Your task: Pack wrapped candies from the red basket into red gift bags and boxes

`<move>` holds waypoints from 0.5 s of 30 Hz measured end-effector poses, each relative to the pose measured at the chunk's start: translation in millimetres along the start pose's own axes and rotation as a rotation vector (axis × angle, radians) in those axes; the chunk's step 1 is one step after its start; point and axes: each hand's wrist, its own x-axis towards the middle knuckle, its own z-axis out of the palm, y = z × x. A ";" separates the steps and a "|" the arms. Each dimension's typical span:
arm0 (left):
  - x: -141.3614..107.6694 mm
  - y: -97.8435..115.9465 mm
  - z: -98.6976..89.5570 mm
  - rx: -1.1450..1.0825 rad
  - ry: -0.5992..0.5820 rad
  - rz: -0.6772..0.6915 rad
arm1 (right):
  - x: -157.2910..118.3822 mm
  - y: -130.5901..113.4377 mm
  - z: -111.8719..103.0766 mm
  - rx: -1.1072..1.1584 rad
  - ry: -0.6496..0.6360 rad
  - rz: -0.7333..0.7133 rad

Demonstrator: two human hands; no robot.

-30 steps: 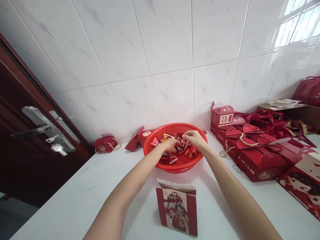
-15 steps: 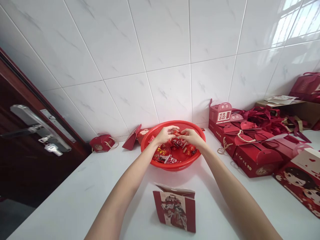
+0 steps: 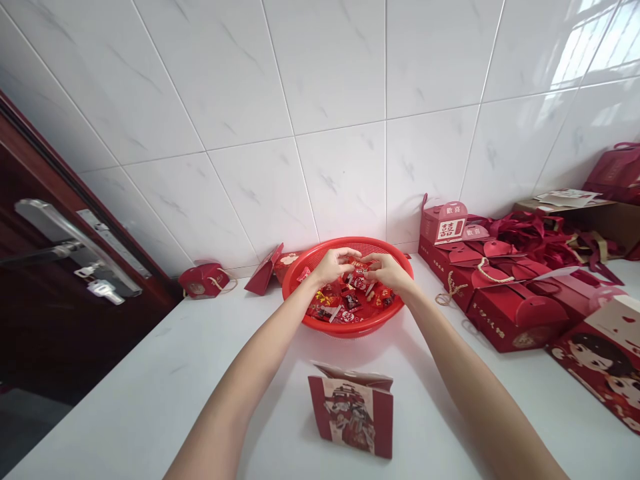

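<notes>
A red perforated plastic basket (image 3: 345, 329) stands against the tiled wall, holding several wrapped candies (image 3: 351, 300) in red, gold and dark wrappers. My left hand (image 3: 336, 265) is over its left half, fingers bent and apart from the thumb. From the other side my right hand (image 3: 387, 272) reaches in, its fingers curved and spread, with the tips close to those of the left. Candies lie directly beneath both hands. Nearer to me, between my forearms, a red and cream paper gift box (image 3: 351, 415) stands upright with its top flaps apart.
Several red gift boxes (image 3: 517, 317) with rope handles crowd the right side, beside a heap of red ribbons (image 3: 525, 237) and a cardboard box (image 3: 610, 223). A small red box (image 3: 204, 280) and a folded red card (image 3: 265, 270) sit left of the basket. A door handle (image 3: 75, 247) is far left.
A dark-wrapped candy now lies in the basket's middle, where bare red bottom showed before. Both hands stay over the basket with fingertips slightly shifted. The view has tilted a little.
</notes>
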 end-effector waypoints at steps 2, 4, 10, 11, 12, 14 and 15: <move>-0.2 0.5 0.3 0.016 0.017 -0.004 | -1.0 -2.1 0.2 -0.005 0.018 -0.001; 0.2 0.6 0.4 0.044 0.039 -0.016 | -1.8 -3.9 0.6 -0.010 0.047 -0.007; 0.7 2.4 -0.1 0.337 -0.034 -0.120 | 0.1 -5.0 1.6 0.001 0.193 -0.029; 0.0 2.5 -0.8 0.406 -0.103 -0.157 | 0.7 -4.8 1.8 0.006 0.211 -0.028; -1.1 2.2 -1.8 0.464 -0.168 -0.195 | 1.1 -4.6 1.9 0.010 0.222 -0.026; -3.8 0.7 -4.8 0.547 -0.246 -0.260 | 1.4 -4.4 2.3 0.017 0.226 -0.021; -5.2 -0.4 -6.7 0.578 -0.264 -0.291 | 1.2 -4.4 2.5 0.020 0.222 -0.019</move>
